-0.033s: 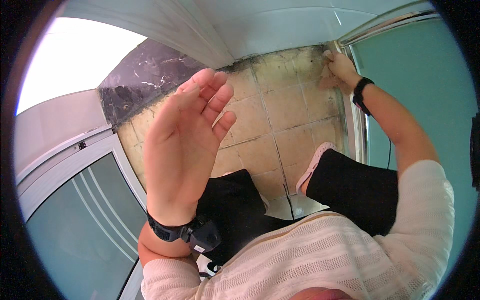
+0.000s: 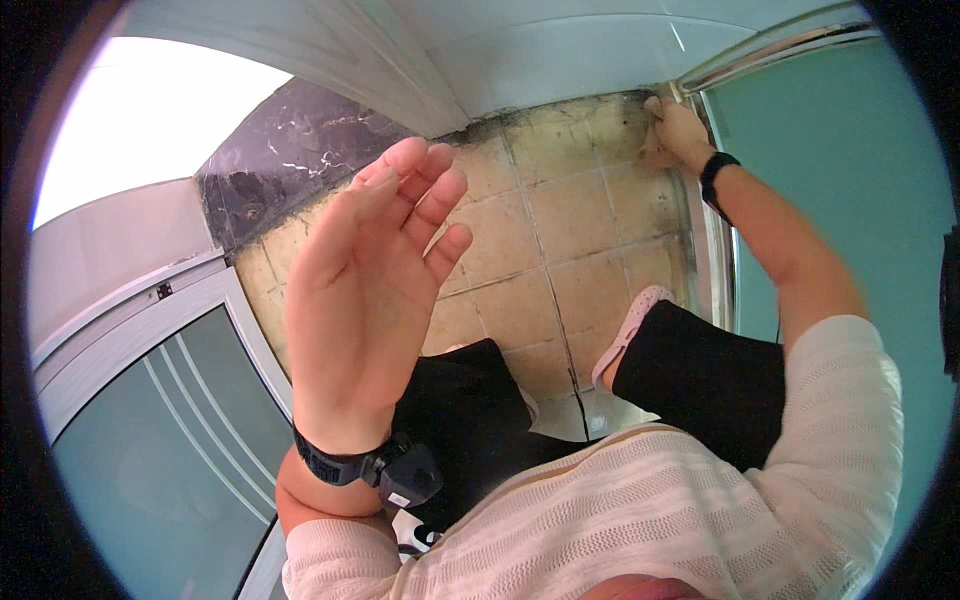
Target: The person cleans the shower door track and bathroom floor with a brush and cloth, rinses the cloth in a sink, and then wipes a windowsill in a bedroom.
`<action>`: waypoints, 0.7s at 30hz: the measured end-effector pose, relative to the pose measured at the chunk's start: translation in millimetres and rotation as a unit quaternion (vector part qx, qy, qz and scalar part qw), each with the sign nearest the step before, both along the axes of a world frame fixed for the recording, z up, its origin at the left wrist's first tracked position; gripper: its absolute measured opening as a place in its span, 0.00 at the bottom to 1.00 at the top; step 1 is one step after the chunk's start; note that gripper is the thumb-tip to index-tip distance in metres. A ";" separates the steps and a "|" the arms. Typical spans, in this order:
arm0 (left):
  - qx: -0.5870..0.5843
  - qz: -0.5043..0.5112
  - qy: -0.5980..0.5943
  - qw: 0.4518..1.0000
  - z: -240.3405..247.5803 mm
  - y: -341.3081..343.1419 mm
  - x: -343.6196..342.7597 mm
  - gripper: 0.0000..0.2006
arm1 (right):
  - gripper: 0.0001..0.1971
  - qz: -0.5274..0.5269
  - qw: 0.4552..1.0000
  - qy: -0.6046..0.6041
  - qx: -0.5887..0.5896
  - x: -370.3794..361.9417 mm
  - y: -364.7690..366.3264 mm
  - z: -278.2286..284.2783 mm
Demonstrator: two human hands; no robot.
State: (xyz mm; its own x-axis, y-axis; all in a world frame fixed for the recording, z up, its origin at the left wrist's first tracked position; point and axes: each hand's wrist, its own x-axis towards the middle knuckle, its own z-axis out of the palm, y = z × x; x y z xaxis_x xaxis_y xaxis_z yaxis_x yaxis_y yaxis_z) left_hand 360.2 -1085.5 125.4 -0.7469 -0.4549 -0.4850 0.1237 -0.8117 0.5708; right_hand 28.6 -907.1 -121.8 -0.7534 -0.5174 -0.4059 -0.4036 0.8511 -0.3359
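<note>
My left hand point(image 2: 358, 290) is raised in front of me, palm showing, fingers loosely bent and apart. Nothing is in it, and a black strap with a small device point(image 2: 400, 470) goes round its wrist. At the far right, my right hand point(image 2: 682, 132) reaches down to the corner of the tan tiled floor point(image 2: 568, 210), beside the metal frame of a green glass panel point(image 2: 830, 150). Its fingers are closed and partly blurred. A tan patch shows under them, which I cannot make out. Dark grime lines the floor's far edge near this hand.
A white-framed door with frosted glass point(image 2: 180, 420) stands at the left. Dark marble point(image 2: 290, 140) runs along the far left edge. A pale wall point(image 2: 540, 60) rises behind the floor. My pink shoe point(image 2: 630, 325) is on the tiles, near a thin black cord point(image 2: 578, 400).
My right hand has shifted very slightly at the floor corner, its forearm a little to the left. Less of the tan patch shows under it. My left hand stays put.
</note>
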 end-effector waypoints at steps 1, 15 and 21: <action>0.001 -0.002 0.001 1.000 0.6 0.4 -1.6 0.15 | 0.14 0.070 0.987 0.134 0.049 1.4 2.7 -14.0; -0.006 0.014 -0.035 0.999 -1.0 -1.6 -14.4 0.13 | 0.18 -0.012 0.989 0.135 -0.060 36.5 -49.2 -91.0; 0.022 -0.020 0.009 0.999 -7.0 2.6 -21.5 0.14 | 0.24 0.106 0.976 0.049 -0.182 67.1 -53.7 -94.3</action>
State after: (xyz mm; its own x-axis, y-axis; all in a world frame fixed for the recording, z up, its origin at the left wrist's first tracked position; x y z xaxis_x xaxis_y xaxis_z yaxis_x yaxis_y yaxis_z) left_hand 338.7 -1082.9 118.5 -0.7737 -0.4020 -0.4897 0.1002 -0.8408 0.5320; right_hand 95.7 -960.8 -216.1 -0.6400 -0.7622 -0.0974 -0.6027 0.5765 -0.5517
